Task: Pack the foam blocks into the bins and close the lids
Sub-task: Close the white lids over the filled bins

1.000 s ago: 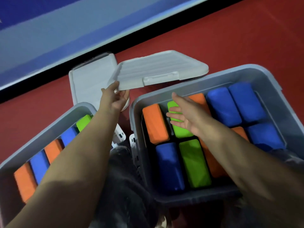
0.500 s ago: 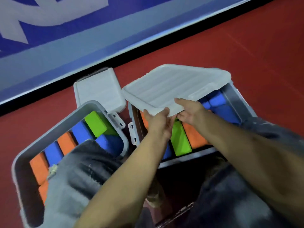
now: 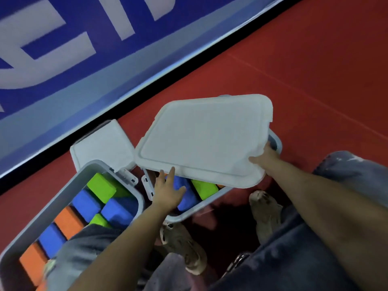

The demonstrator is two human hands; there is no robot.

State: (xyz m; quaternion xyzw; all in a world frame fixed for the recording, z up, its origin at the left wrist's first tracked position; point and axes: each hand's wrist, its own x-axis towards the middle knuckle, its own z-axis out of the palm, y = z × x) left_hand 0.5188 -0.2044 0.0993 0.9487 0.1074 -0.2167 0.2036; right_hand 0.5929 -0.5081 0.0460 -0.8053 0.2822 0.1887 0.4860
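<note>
The lid [image 3: 205,139] now lies almost flat over the right bin [image 3: 275,141], lower than half a second ago, near edge unseated. The right hand [image 3: 265,157] grips its corner; the left hand [image 3: 168,194] is spread open under the edge. Two bins (left bin [image 3: 50,204] open), two lids (second lid [image 3: 102,143] on the floor). Blocks showing: four blue, four green, three orange.
</note>
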